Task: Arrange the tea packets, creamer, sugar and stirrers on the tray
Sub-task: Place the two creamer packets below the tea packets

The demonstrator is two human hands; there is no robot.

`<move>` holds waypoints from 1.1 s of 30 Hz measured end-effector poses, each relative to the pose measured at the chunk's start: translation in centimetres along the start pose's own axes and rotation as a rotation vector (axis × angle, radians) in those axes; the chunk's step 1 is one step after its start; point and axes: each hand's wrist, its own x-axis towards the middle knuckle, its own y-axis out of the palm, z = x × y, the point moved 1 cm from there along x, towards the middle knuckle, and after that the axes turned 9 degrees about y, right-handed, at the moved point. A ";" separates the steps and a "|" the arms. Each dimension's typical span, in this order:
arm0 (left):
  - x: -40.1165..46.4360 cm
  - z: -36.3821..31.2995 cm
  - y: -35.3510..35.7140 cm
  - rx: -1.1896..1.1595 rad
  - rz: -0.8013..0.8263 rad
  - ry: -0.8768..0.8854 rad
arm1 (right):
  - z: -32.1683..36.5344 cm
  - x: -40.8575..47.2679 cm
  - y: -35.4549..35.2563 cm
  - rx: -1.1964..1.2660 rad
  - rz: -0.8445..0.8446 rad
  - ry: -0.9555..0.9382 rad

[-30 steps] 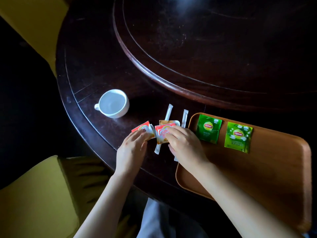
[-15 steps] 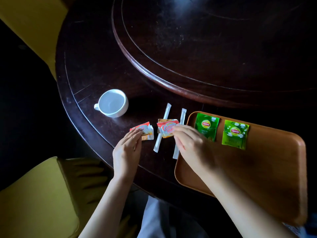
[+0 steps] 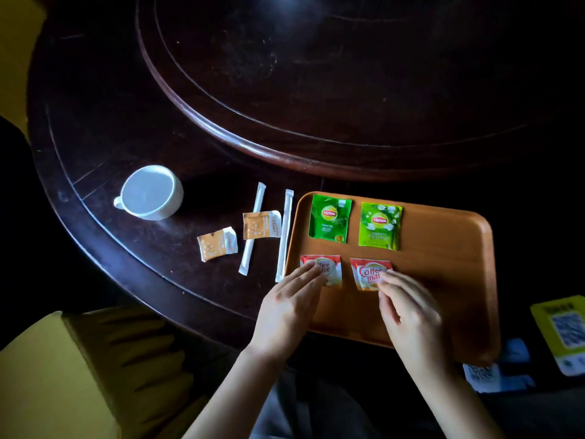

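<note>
Both creamer packets have moved from the table onto the tray (image 3: pixel 443 280).

The left hand (image 3: pixel 285 308) rests nearly flat fingers on one creamer packet (image 3: pixel 329 267); the right hand (image 3: pixel 408 312), fingers loosely together, touches the other creamer packet (image 3: pixel 367 274), below two tea packets (image 3: pixel 330 222).

Tray's (image 3: pixel 443 280) right half lies bare; packets (image 3: pixel 354 223) crowd its left.

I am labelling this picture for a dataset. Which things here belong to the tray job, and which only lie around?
Belong to the job:
wooden tray
two green tea packets
two creamer packets
two sugar packets
two stirrers

Only lying around:
white cup
yellow card
papers beside the tray
</note>
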 end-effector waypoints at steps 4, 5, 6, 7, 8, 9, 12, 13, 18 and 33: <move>-0.1 0.8 0.4 -0.005 0.088 0.011 | -2.1 -0.4 2.2 0.043 -0.080 -0.048; -0.2 0.7 0.3 0.019 0.101 0.030 | -2.2 -0.6 2.3 0.016 -0.111 -0.084; -0.2 0.5 0.2 0.038 0.092 0.052 | -2.1 -0.5 2.2 -0.001 -0.114 -0.109; -0.1 0.2 -0.1 0.036 0.089 0.062 | -2.3 -0.6 2.4 0.000 -0.096 -0.126; -0.1 -0.1 -0.2 0.038 0.092 0.073 | -2.5 -0.6 2.5 -0.011 -0.097 -0.136; 0.0 -0.5 -0.3 0.036 0.111 0.081 | -2.3 -0.8 2.4 -0.019 -0.085 -0.147; -0.1 -1.2 0.1 0.039 0.219 0.067 | -2.1 -1.5 2.5 -0.093 0.002 -0.182; -0.2 -1.1 0.4 0.049 0.251 0.051 | -2.0 -1.6 2.5 -0.112 0.034 -0.179; -0.5 -0.9 0.8 0.097 0.291 0.001 | -2.4 -1.9 2.5 -0.134 0.096 -0.158; 0.5 1.0 -5.0 0.088 -0.127 -0.021 | 3.1 2.3 2.4 0.074 -0.119 -0.280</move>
